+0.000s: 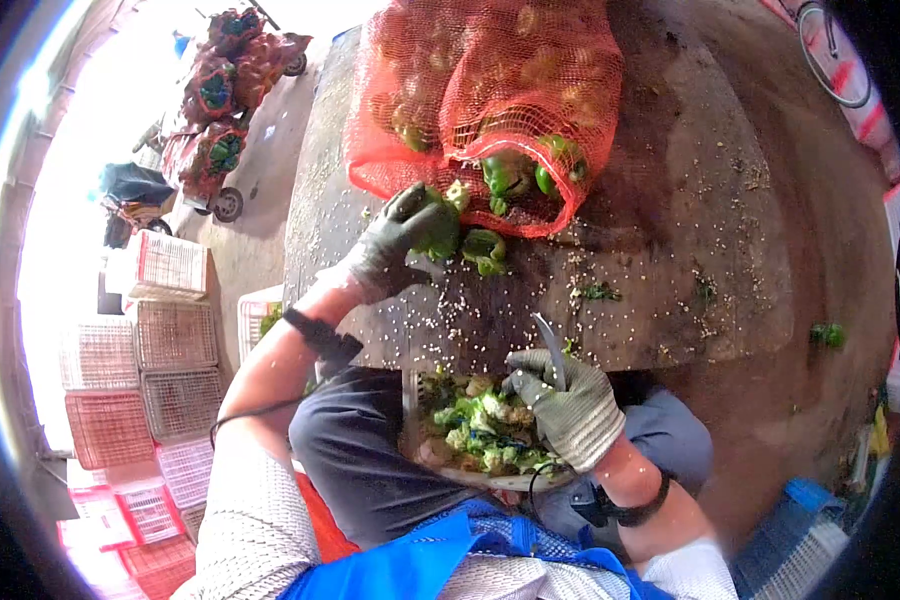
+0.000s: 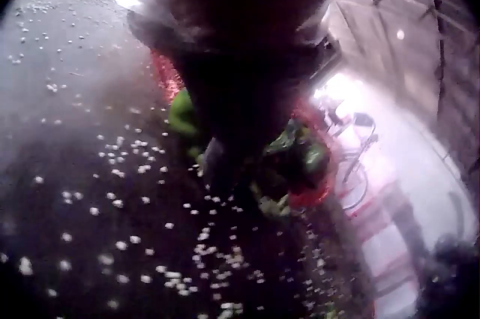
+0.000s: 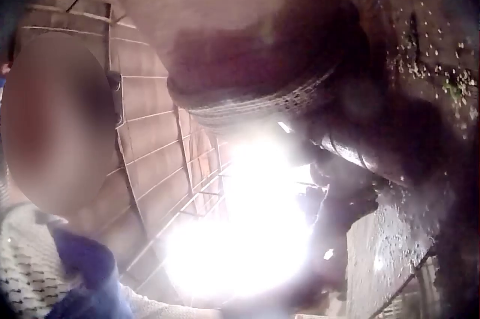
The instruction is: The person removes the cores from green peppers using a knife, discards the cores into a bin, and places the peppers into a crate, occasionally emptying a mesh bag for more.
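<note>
The gloved left hand has its fingers curled round a green pepper at the mouth of a red mesh bag. Beside it a cut green pepper piece lies on the board, and more peppers show inside the bag's opening. In the left wrist view the hand is dark and hides much of what it holds, with green beside it. The gloved right hand grips a small curved knife, blade up, above a container of green and pale scraps.
Small pale seeds are scattered over the wooden tabletop. Stacked plastic crates stand at the left, with a cart of filled mesh bags behind. A blue crate is at the lower right, and a green pepper lies on the floor.
</note>
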### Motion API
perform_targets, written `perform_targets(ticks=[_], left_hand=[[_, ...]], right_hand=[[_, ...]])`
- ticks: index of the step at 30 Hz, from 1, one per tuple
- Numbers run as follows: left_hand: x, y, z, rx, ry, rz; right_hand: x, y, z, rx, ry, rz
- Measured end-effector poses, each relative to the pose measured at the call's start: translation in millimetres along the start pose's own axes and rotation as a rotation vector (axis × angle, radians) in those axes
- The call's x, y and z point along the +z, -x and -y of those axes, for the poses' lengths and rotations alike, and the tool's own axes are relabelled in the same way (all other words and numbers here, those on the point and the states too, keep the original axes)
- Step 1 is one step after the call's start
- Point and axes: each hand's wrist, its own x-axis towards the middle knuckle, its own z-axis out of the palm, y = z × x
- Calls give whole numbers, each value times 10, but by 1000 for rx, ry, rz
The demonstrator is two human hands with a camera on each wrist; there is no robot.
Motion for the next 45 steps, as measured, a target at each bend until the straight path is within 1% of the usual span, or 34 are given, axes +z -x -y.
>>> perform_targets(ticks=[2,3,5,7,10,11,12,13,14,15,16,18,20,22,23,26,27,28,29,30,31,32,33,34,35,36,37,38,40,42,43,44,45], left_hand=[[2,-104,102,-97,91,9],[219,-196,463,-228,610,74],[305,-391,663,-456,1012,104],[-77,-706,136,-644,776,19],[130,-968,355,-742,429,-238],[283,-974,345,-679,500,-382],[353,-962,185,-617,573,-522],[398,-907,16,-510,675,-562],[500,-817,3,-375,474,-549],[602,-727,-11,-246,269,-559],[573,-704,-58,-78,-131,-547],[721,-625,144,-11,-146,-596],[895,-626,480,102,-227,-633],[871,-784,504,-9,-139,-586],[854,-852,521,-70,-98,-563],[740,-1075,594,-277,20,-524],[759,-1143,645,-293,220,-559],[658,-1240,513,-306,419,-603],[592,-1289,347,-427,731,-662],[481,-1305,152,-545,1046,-712],[475,-1308,349,-582,1040,-765],[379,-1218,360,-613,1149,-776],[257,-1074,360,-499,1238,-706],[108,-879,326,-388,1317,-639],[-41,-620,265,-293,1308,-488],[-147,-372,172,-279,1290,-440],[-214,-122,-44,-330,1299,-479],[-245,69,-341,-385,1311,-520],[-283,372,-927,-498,1340,-605],[-231,545,-1252,-580,1313,-591],[-122,598,-1291,-503,1274,-589],[-11,629,-1317,-423,1239,-583],[24,623,-1387,-453,1248,-556]], right_hand=[[-5,-17,-11,-27,23,-15],[-3,-16,-18,-39,31,-30],[9,-38,-35,-32,27,-30],[27,-84,-106,-56,0,-30],[35,-107,-14,-90,153,-49],[7,-82,86,-16,129,-56],[-3,-91,55,-47,127,-65],[-19,-101,10,-78,125,-76],[-34,-115,-23,-110,123,-87],[-53,-99,36,-11,77,-72],[-71,-96,48,1,66,-72],[-88,-101,39,22,42,-64],[-84,-108,-56,-51,36,-72],[-82,-129,-93,-125,90,-98],[-100,-127,-65,-60,133,-69],[-61,-173,-25,-15,192,-40],[-35,-191,-58,-50,177,-66],[0,-216,-135,-86,165,-90],[16,-226,-167,-121,153,-111],[17,-230,-135,-69,158,-94],[19,-241,-84,-15,160,-76],[16,-248,-30,37,163,-57],[11,-235,21,41,123,-40],[-8,-226,1,-48,228,-43],[-40,-213,-49,-140,330,-41],[-23,-198,-59,-123,276,-45],[-6,-184,-70,-107,222,-51],[27,-118,126,45,26,-17],[55,-147,-105,-213,226,-49],[155,-115,-15,-198,205,-17],[204,-91,22,-191,197,-13],[266,-87,-47,-277,176,-6],[334,-117,-186,-361,156,-5]])
